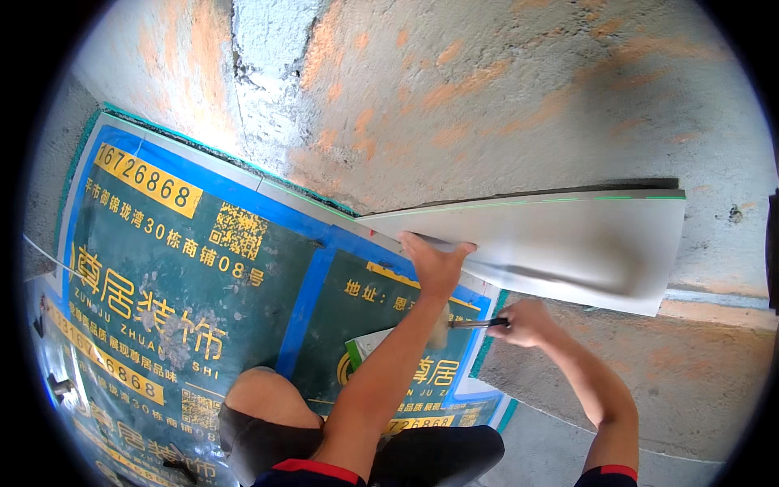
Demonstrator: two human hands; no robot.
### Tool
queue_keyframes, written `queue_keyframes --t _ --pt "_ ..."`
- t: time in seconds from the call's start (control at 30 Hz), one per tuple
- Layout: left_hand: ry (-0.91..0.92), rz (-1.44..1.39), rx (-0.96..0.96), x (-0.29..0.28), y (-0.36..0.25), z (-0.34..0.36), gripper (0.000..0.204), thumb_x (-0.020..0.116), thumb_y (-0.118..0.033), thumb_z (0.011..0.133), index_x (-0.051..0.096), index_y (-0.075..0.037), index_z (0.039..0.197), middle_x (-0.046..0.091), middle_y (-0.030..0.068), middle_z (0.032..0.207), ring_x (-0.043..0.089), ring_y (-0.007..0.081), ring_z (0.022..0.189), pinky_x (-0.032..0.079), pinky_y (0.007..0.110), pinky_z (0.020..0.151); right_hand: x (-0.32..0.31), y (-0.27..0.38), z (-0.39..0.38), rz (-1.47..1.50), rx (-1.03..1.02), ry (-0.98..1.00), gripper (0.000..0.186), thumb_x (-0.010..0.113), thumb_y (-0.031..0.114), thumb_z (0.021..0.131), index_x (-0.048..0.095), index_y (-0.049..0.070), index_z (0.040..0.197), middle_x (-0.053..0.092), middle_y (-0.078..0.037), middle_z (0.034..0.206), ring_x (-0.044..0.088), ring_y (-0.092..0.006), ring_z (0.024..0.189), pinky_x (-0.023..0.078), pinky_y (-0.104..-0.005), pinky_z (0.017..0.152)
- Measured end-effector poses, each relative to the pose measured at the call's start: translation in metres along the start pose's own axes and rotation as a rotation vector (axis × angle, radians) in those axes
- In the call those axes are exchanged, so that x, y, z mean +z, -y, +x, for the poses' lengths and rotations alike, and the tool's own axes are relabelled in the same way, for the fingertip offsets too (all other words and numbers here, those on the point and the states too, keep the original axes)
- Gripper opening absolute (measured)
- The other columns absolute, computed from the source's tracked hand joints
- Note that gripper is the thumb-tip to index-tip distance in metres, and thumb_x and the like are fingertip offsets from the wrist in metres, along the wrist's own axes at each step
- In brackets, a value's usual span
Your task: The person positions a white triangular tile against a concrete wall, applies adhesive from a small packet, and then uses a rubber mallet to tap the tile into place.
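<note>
My left hand [434,264] presses flat on the pale grey wall tile [560,243]; below it, my right hand [523,322] grips a black-handled tool [479,323] (head hidden). A slip could drop the tile.

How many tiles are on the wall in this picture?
1. A single large grey tile leans on the rough plastered wall at the right. The left hand presses its lower left edge; the right hand holds a tool below it.

Large printed protective sheet [187,268] covers floor, left and centre, running up to the wall base: dark green panels, blue borders, yellow lettering, yellow strips, square code patches. Grey edge band. Partly hidden by person's knees.
</note>
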State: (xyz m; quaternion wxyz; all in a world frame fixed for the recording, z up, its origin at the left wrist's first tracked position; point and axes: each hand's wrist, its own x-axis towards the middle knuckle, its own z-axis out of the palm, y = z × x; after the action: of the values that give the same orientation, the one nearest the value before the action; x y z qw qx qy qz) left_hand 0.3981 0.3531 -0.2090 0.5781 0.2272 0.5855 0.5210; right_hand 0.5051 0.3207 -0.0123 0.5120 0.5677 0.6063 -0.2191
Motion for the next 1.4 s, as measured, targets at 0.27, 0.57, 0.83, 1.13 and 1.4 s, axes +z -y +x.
queue_keyframes --t 0.27,0.57,0.83,1.13,1.4 --pt "-0.04 -0.355 0.125 0.013 0.037 0.005 0.121 0.091 -0.028 0.067 0.014 0.02 0.148 0.025 0.0337 0.154 0.021 0.0405 0.147 0.012 0.044 0.123 -0.021 -0.031 -0.052 0.093 0.1 -0.077 0.039 0.063 0.057 0.093 0.076 0.023 0.107 0.075 -0.002 0.083 0.069 -0.0199 0.073 0.054 -0.0403 0.076" --pt "-0.13 -0.12 0.19 0.003 0.009 0.001 0.081 0.089 -0.026 0.074 0.044 0.008 0.133 0.05 0.0199 0.131 0.046 0.0316 0.124 0.032 0.042 0.11 0.014 -0.05 -0.129 -0.129 0.02 -0.27 0.049 0.05 0.063 0.097 0.067 0.018 0.093 0.068 -0.004 0.074 0.067 -0.0266 0.063 0.053 -0.0421 0.06" --pt "0.121 -0.47 0.003 0.031 -0.057 -0.035 0.09 0.085 -0.032 0.081 0.03 0.009 0.14 0.04 0.0211 0.136 0.039 0.0322 0.129 0.027 0.042 0.115 -0.02 -0.07 -0.197 -0.416 0.079 -0.15 0.066 0.036 0.071 0.098 0.062 0.011 0.091 0.06 -0.002 0.059 0.06 -0.0199 0.049 0.051 -0.0365 0.046" --pt "0.073 -0.531 -0.034 0.034 -0.077 -0.046 0.095 0.08 -0.023 0.086 0.015 0.007 0.149 0.028 0.0232 0.151 0.03 0.0313 0.139 0.018 0.04 0.119 -0.065 -0.078 -0.219 -0.565 -0.145 -0.172 0.07 0.028 0.071 0.099 0.065 0.014 0.084 0.063 -0.004 0.066 0.064 -0.0164 0.058 0.055 -0.0336 0.053" --pt "0.034 -0.498 0.059 0.037 -0.08 -0.045 0.076 0.073 -0.012 0.09 0.024 0.006 0.146 0.034 0.0224 0.146 0.036 0.0301 0.134 0.023 0.041 0.117 -0.069 -0.088 -0.225 -0.627 -0.186 -0.458 0.068 0.035 0.075 0.096 0.067 0.015 0.087 0.063 -0.004 0.063 0.061 -0.0176 0.055 0.053 -0.0342 0.055"
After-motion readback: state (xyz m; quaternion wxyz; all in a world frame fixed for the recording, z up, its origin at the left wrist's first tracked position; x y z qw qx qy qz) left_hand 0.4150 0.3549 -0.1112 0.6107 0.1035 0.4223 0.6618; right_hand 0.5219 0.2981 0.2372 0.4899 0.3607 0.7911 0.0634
